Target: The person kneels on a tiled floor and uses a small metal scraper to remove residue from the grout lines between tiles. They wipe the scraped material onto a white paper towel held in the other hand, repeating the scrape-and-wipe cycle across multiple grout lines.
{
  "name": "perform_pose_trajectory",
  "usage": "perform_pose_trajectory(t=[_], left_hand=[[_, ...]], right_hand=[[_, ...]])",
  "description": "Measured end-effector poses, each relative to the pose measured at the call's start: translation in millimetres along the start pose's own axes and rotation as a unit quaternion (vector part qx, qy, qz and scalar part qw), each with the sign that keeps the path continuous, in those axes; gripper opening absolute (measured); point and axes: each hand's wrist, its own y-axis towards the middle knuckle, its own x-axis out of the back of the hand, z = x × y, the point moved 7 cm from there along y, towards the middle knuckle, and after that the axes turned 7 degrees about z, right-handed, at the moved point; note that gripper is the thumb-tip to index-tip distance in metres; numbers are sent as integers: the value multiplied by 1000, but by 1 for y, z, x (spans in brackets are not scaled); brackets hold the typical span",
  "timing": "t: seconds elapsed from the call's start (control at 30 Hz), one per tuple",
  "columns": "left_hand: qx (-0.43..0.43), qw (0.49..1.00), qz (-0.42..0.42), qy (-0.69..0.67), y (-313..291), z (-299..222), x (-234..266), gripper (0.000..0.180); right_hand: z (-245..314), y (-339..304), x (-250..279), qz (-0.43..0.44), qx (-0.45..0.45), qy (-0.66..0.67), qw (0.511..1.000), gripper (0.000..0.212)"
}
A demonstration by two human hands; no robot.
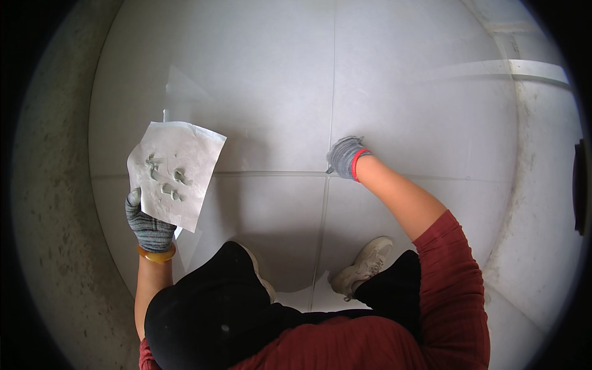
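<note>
My left hand [152, 232], in a grey knitted glove, grips the lower left edge of a white sheet of paper [200, 148]. Dabs of grey-green paste [174, 192] lie on the sheet, which is tilted above the floor. My thumb shows at the sheet's edge, while the other fingers are hidden beneath it. Low over the tiled floor [407, 92], my right hand [347, 156] is closed in a grey glove with a red cuff. Its fingertips are by the crossing of the tile joints [327, 174]. Whatever those fingers hold, if anything, is hidden.
A rough, stained wall or ledge [52, 185] runs along the left, and a pale spotted surface [533, 166] borders the floor on the right. My light shoes [364, 266] stand on the near tiles. A yellow bangle [156, 254] circles my left wrist.
</note>
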Motion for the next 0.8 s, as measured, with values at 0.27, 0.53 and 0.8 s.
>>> perform_pose_trajectory(t=[0.27,0.53,0.8], left_hand=[[-6,1000,17,18,5,5,-13,61],[-6,999,32,14,8,8,-15,61],[-14,1000,14,4,10,11,-12,62]], right_hand=[[0,-6,8,5,-14,37,999,19],[-8,-5,17,-10,-48,1,999,15],[-20,-9,28,-50,-81,-1,995,14]])
